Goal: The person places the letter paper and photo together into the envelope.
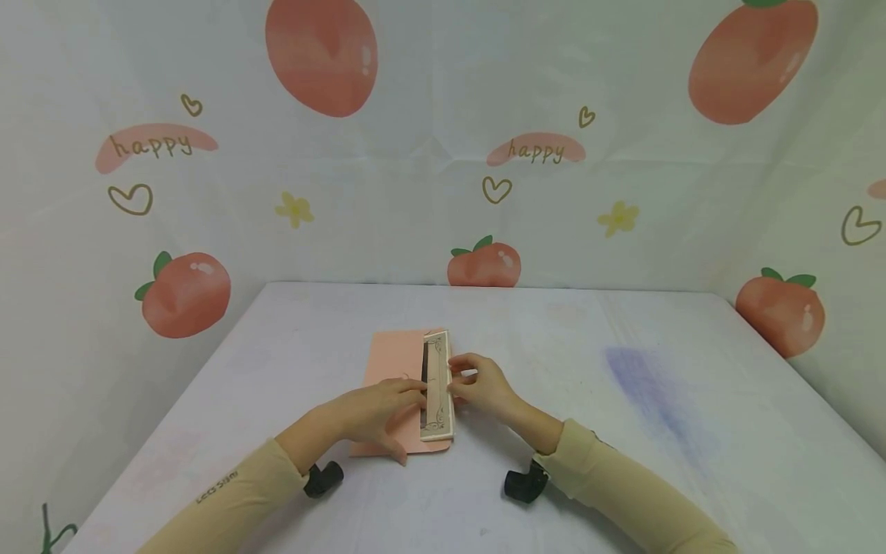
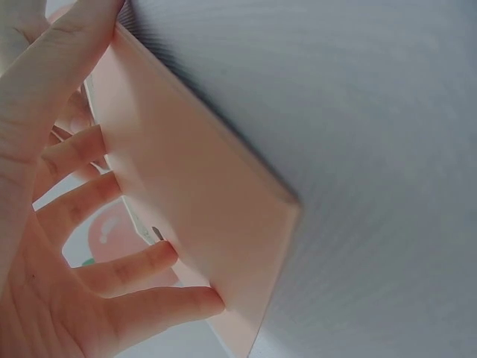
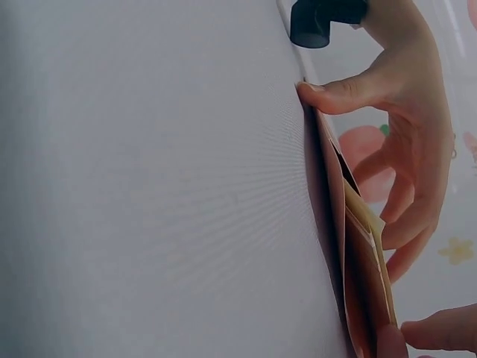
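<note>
A flat pink folder [image 1: 394,355] lies on the table. Along its right side stands a long cream strip [image 1: 438,373] with ornate dark line printing, and a dark band shows to its left. My left hand [image 1: 377,412] rests on the folder, fingers extended towards the strip and thumb at the near edge. In the left wrist view its fingertips [image 2: 200,300] touch the pink surface. From the right, my right hand [image 1: 487,388] pinches the strip's outer edge between thumb and fingers. The right wrist view shows the folder's layers [image 3: 335,201] parted at that side.
A white cloth [image 1: 692,346] covers the table, with a purple smudge [image 1: 644,385] on the right. Behind the table hangs a backdrop [image 1: 415,177] printed with red fruit and hearts. Black devices [image 1: 526,483] sit under both wrists.
</note>
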Action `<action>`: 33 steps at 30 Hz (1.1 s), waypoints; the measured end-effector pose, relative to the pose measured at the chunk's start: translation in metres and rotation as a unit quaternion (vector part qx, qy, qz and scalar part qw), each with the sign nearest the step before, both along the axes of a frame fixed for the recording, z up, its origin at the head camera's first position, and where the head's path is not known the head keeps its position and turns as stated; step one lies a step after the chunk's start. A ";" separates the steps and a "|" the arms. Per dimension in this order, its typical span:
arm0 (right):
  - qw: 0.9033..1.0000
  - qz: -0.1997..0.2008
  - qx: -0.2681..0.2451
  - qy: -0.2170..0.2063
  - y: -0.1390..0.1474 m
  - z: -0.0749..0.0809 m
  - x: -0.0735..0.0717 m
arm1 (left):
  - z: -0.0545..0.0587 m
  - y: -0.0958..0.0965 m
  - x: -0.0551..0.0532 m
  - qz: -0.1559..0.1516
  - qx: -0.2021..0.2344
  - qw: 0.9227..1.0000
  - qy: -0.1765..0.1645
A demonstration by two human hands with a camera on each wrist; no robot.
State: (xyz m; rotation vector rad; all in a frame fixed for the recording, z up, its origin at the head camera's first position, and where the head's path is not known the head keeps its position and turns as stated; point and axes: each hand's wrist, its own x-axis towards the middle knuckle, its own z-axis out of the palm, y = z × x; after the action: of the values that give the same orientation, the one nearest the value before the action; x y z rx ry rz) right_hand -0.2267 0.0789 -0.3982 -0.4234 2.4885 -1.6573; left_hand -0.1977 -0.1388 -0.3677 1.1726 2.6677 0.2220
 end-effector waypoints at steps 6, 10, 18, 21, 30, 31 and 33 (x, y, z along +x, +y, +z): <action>1.000 0.011 0.008 0.010 -0.001 0.002 0.001 | 0.000 0.000 0.000 0.002 0.004 1.000 0.000; 1.000 0.019 0.003 0.016 -0.002 0.003 0.001 | 0.000 0.000 0.000 -0.002 0.006 1.000 0.002; 0.999 0.024 0.009 0.027 -0.004 0.001 -0.002 | 0.001 0.000 0.000 0.003 0.013 1.000 -0.012; 0.999 0.024 0.012 0.026 -0.005 0.001 -0.002 | 0.001 0.000 0.000 0.005 0.013 1.000 -0.014; 1.000 0.015 0.016 0.021 -0.010 0.003 0.000 | 0.002 0.000 0.000 0.012 0.011 1.000 -0.019; 0.999 0.016 0.017 0.022 -0.010 0.003 0.000 | 0.002 0.000 0.000 0.013 0.010 1.000 -0.019; 0.999 0.018 0.019 0.021 -0.010 0.003 0.000 | 0.002 0.000 0.000 0.013 0.009 1.000 -0.018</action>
State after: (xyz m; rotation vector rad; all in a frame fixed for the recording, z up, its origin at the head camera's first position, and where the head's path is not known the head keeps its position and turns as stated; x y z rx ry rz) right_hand -0.2270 0.0686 -0.3957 -0.5000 2.5218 -1.6015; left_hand -0.1972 -0.1389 -0.3657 1.1295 2.6561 0.2702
